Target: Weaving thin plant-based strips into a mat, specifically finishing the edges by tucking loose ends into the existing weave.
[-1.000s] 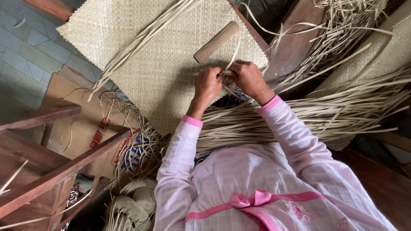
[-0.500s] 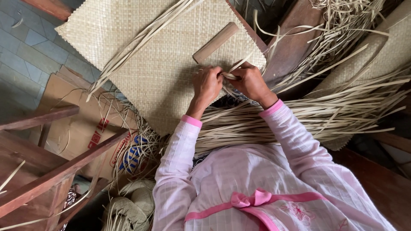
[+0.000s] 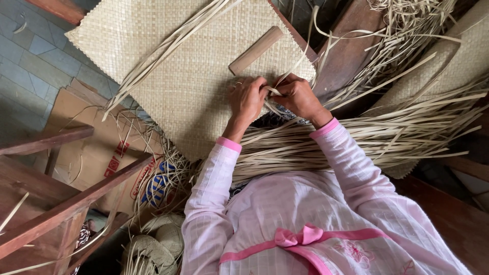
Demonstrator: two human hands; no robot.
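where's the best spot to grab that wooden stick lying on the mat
Take the wooden stick around its middle, coming from above with fingers across its narrow width. It lies flat and diagonal on the woven mat, both long sides free, just beyond the left hand and right hand.

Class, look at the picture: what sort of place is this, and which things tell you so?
Probably a home weaving workspace: a half-woven mat spread out, loose leaf strips heaped beside it, and both hands, left hand and right hand, plaiting a strip.
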